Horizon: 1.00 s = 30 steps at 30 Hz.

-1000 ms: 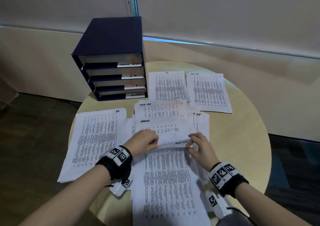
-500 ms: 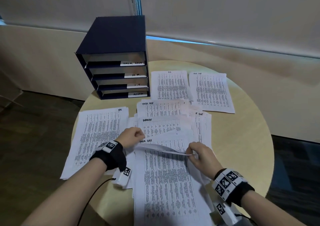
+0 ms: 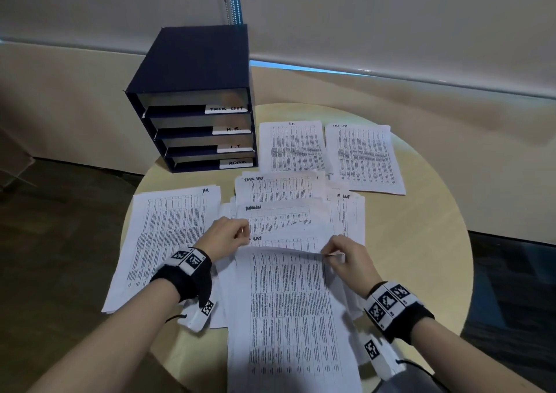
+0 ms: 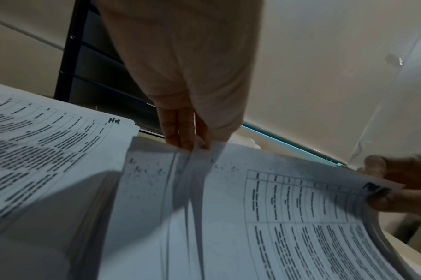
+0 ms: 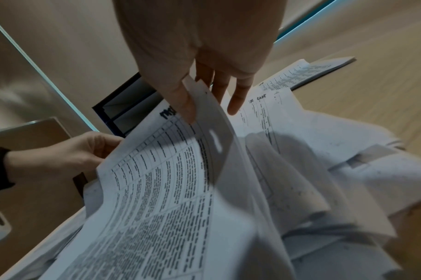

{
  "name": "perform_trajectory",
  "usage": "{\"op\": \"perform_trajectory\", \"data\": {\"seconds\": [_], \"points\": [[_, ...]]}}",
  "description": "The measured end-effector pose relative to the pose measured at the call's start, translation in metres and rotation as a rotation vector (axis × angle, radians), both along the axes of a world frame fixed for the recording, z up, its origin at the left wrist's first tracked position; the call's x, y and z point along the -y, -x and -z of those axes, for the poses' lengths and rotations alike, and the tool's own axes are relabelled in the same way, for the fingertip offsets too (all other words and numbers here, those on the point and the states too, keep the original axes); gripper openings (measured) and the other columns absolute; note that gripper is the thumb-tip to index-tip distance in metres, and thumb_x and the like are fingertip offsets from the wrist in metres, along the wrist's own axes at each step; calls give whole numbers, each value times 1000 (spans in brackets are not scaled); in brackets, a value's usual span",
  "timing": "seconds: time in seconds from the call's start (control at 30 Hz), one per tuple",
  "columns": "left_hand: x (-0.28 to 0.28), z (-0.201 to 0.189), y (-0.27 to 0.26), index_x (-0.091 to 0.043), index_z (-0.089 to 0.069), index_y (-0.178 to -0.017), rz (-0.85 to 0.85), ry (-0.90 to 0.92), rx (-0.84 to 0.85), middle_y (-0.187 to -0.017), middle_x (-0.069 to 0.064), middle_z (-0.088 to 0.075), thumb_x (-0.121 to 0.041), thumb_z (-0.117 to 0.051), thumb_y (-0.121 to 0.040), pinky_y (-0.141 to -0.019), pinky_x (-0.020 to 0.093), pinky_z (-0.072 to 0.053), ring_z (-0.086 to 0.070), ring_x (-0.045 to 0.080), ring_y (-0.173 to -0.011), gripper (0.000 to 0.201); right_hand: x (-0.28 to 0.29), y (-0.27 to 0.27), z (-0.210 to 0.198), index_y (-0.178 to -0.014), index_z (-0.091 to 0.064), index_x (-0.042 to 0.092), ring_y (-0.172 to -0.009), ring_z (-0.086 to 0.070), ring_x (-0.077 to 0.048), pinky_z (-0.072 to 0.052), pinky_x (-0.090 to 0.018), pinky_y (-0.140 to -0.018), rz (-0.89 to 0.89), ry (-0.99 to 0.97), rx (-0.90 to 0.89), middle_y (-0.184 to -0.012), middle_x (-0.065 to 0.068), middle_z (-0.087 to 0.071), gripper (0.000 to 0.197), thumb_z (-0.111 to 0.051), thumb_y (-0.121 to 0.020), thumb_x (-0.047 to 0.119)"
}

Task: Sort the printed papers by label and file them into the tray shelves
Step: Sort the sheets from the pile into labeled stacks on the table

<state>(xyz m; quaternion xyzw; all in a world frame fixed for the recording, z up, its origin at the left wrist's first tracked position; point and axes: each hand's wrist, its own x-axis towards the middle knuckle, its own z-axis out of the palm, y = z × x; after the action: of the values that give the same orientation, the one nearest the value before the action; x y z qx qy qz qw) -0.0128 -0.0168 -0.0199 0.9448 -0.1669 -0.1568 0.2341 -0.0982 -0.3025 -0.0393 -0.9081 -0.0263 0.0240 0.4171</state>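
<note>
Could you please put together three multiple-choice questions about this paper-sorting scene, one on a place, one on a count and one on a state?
1. Where does the sheet marked HR lie?
A. left of the middle pile
B. inside the shelf box
C. on the floor

2. How many labelled shelves does the shelf box have?
A. two
B. four
C. six

3. What is the state of the top sheet of the near pile?
A. lying flat and untouched
B. far edge lifted by both hands
C. crumpled into a ball

Answers: 1 A, it sits by the table's left edge. 2 B, the tags read Task List, HR, IT, Admin. 3 B, the left hand and right hand pinch its far corners.
</note>
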Motion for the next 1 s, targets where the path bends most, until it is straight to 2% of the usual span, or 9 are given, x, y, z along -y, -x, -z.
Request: {"op": "perform_trajectory", "data": {"seconds": [0.1, 0.2, 0.33, 0.5, 0.67, 0.77, 0.83, 0.93, 1.0], "points": [[-6, -1, 3, -19, -59, -80, 16, 92, 0, -95, -10, -59, -23, -68, -87, -77, 15, -41, -56, 6, -87, 12, 2, -3, 9, -77, -64, 17, -107, -42, -10, -32, -25, -93, 46, 35, 19, -109, 5, -48, 16, -67, -76, 1], [-12, -10, 4, -21, -65, -80, 32, 260, -168, -113, -7, -58, -21, -72, -83, -94, 21, -41, -55, 5, -103, 8, 4, -9, 10, -77, -65, 16, -120, -34, -10, -25, -31, -102, 68, -12, -18, -126, 5, -42, 15, -68, -75, 1], [-13, -28, 8, -10, -68, -85, 124, 340, -453, -99, 6, -70, -15, -73, -83, -77, 20, -49, -62, 6, -82, 8, 3, -11, 2, -75, -60, 21, -91, -58, -10, -41, -28, -87, 35, -152, -118, -90, 8, -66, 23, -65, -78, -1], [-22, -17, 3, -13, -64, -103, -100, 273, -301, -103, -1, -68, -30, -55, -96, -84, 26, -48, -62, 15, -97, 21, 7, -4, -10, -71, -57, 20, -80, -59, -3, -41, -19, -72, -59, -109, -99, -77, 11, -65, 26, -62, -80, -3], [-20, -3, 2, -19, -59, -111, -113, 33, -278, -108, -2, -59, -12, -47, -97, -94, 30, -45, -56, 15, -101, 19, 11, -3, -11, -77, -57, 19, -68, -51, 4, -38, -11, -64, 12, -233, -45, -75, 10, -61, 25, -60, -80, -5], [-3, -14, 7, -17, -62, -111, -238, 367, -241, -109, 0, -64, -33, -47, -98, -94, 30, -46, -58, 8, -96, 26, 9, -3, -10, -82, -54, 13, -67, -49, 7, -38, -8, -65, 98, -348, -43, -79, 4, -57, 20, -59, -82, -7], [9, -25, 8, -17, -62, -115, -278, 594, -453, -111, 2, -65, -51, -46, -89, -83, 22, -45, -60, 3, -93, 46, 8, -4, -8, -83, -53, 10, -67, -49, 8, -38, -9, -67, 108, -362, -78, -82, 1, -57, 17, -57, -84, -6], [20, -28, 4, -26, -59, -117, -3, 285, -489, -106, -9, -61, -55, -64, -80, -74, 17, -42, -58, 4, -91, 47, 5, -9, -5, -88, -50, 11, -74, -51, -2, -38, -19, -69, 94, -357, -188, -86, -1, -56, 14, -56, -86, -1], [28, -21, 0, -25, -59, -103, 182, -18, -361, -91, -11, -58, -32, -70, -84, -67, 20, -39, -57, 10, -82, 23, 3, -19, -7, -93, -49, 13, -79, -54, -11, -39, -20, -68, 53, -353, -277, -91, -2, -57, 14, -59, -87, 5]]}}
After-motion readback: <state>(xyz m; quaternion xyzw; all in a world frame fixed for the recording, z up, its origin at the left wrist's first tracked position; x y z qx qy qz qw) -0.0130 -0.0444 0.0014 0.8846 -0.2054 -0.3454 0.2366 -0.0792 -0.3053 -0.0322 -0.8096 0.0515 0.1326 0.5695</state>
